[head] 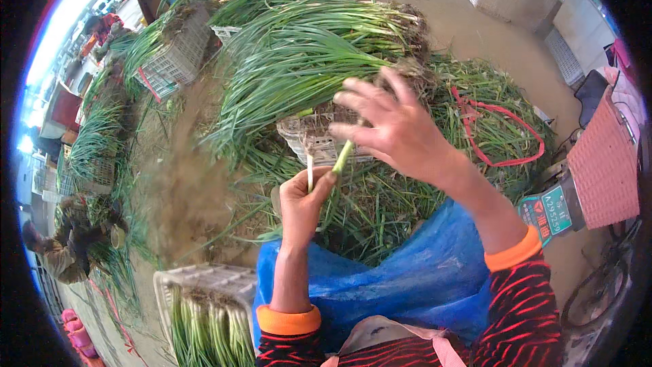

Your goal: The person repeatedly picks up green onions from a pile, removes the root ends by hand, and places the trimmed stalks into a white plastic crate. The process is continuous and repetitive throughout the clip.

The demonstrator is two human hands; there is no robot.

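Observation:
My left hand is closed on green onion stalks. One white root end points up between its thumb and fingers. My right hand, blurred, is spread just above and right of the held stalks; nothing can be made out firmly in its fingers. Beyond both hands, a large heap of green onions with soil-caked roots lies over a white plastic crate. More green onions, white ends up, stand in a plastic crate at lower left.
Leaf trimmings with a red strap cover the ground at right. A blue apron covers my lap. A scooter with a pink basket stands at right. Other people, one a crouching person, and crates of green onions are at left.

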